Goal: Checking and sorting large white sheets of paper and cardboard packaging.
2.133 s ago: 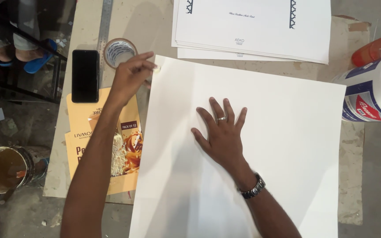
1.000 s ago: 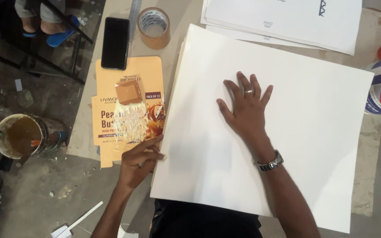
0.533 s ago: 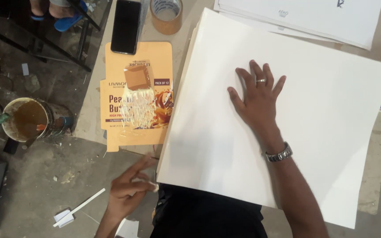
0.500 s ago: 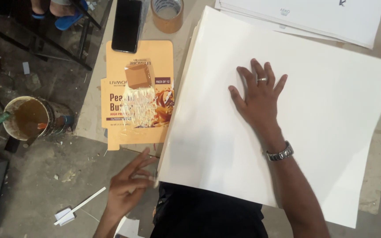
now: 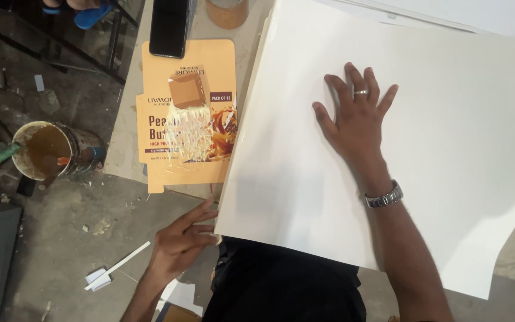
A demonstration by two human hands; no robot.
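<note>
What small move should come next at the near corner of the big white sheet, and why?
Probably a short press and outward sweep by the left hand along the near left corner of the white sheet. Its fingertips sit right at that corner, which overhangs the table edge, while the right hand lies flat mid-sheet, pinning it.

Right hand (image 5: 356,122) flat, fingers spread; left hand (image 5: 180,241) fingers extended.

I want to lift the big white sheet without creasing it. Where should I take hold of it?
Probably at the near left corner of the white sheet, coming from the left: it overhangs the table edge there, beside the left hand. The right hand lies flat on its middle.
</note>
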